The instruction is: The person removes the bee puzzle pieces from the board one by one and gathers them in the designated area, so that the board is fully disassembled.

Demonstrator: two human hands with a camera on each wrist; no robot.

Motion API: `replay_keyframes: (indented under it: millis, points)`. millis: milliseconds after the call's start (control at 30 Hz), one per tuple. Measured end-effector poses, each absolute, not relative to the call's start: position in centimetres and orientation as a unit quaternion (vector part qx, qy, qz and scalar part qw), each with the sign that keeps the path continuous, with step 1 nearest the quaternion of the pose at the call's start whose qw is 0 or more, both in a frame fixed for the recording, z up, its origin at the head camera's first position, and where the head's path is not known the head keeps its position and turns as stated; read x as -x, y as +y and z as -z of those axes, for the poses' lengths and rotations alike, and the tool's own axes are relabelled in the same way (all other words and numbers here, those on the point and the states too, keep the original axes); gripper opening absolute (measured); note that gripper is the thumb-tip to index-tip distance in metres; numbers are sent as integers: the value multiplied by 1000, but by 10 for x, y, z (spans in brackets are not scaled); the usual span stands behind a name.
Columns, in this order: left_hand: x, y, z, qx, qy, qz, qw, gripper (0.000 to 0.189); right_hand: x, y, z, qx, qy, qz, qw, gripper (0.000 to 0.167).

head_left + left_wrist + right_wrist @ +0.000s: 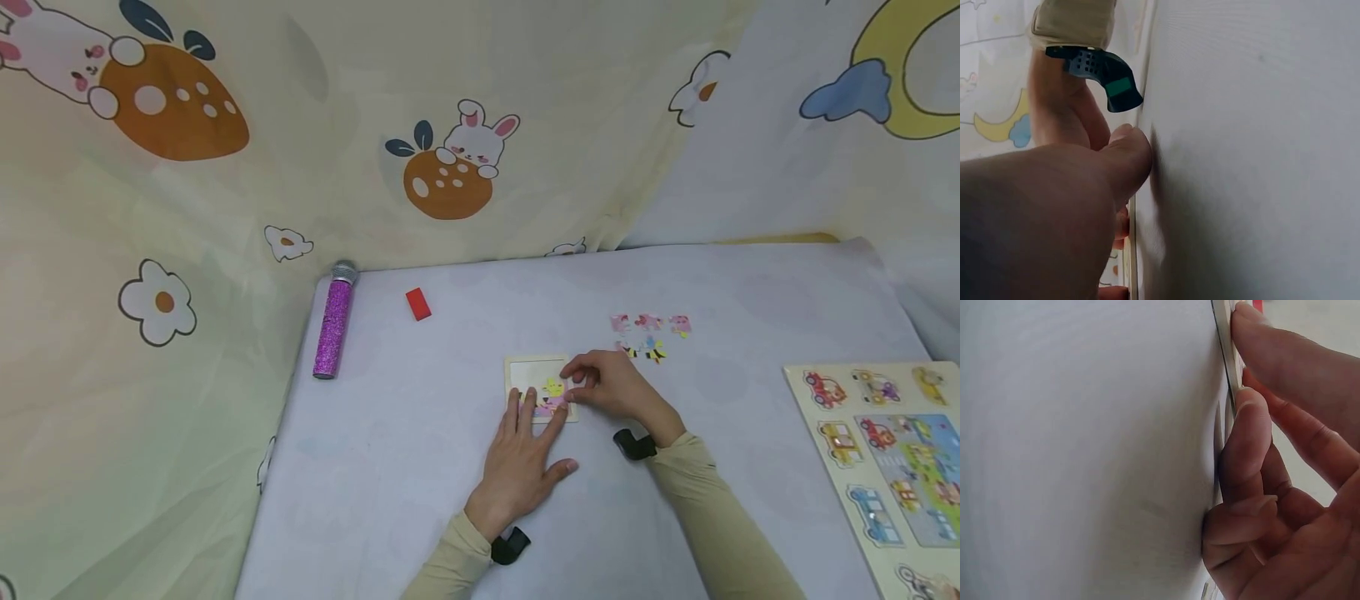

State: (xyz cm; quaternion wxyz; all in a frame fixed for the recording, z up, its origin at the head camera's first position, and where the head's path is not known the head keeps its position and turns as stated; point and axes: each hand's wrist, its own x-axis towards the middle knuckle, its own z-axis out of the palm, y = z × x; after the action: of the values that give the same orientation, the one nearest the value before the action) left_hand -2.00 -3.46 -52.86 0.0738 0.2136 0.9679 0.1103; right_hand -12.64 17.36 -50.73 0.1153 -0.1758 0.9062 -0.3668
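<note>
my left hand [519, 465] spreads straight fingers on one square, pale-rimmed puzzle board [534, 372] on the cloth-covered counter [397, 450]; my right hand [611, 385] touches its right edge with bent fingers, whether pinching i cannot tell; five flat loose pieces [648, 321] lie just beyond.

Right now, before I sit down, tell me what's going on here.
A person's left hand rests on the lower part of a small square puzzle frame, while the right hand touches its right edge. Some pieces sit inside; the upper left is bare. More loose pieces lie just beyond the right hand.
</note>
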Motion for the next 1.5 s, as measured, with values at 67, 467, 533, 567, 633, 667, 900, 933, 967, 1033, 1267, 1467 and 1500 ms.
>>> replay_keyframes:
  millis: [67,467,533,567,633,667,900,933,967,1033,1267,1467,1500]
  points:
    - [20,-36,527,-217,966,-119,78,76,126,173,507,177,906,366,114,28]
    - [21,-40,523,-235,959,-137,77,78,125,169,502,181,900,379,113,28]
    - [21,-41,524,-236,959,-140,75,78,125,168,502,180,902,375,114,28]
    - [21,-41,524,-237,958,-141,73,78,125,168,502,181,903,373,113,28]
    - [21,-41,525,-237,958,-142,71,78,125,167,502,184,904,369,111,29]
    - [21,-41,525,-237,959,-141,71,78,125,167,502,185,905,367,110,29]
    - [21,-41,525,-235,961,-130,71,79,124,165,500,189,905,366,107,30]
    - [21,-41,525,-235,961,-129,69,79,124,165,500,191,905,366,106,30]
    - [21,-41,525,-236,961,-128,68,79,124,165,500,192,904,367,106,30]
    - [21,-41,525,-236,961,-129,67,79,123,165,500,194,904,366,105,29]
    - [20,-40,526,-236,959,-138,74,78,123,170,501,210,908,349,98,27]
    - [19,-41,525,-231,959,-145,80,78,125,190,497,204,906,359,92,26]
    - [19,-41,525,-230,959,-147,81,78,125,195,496,203,904,365,87,26]
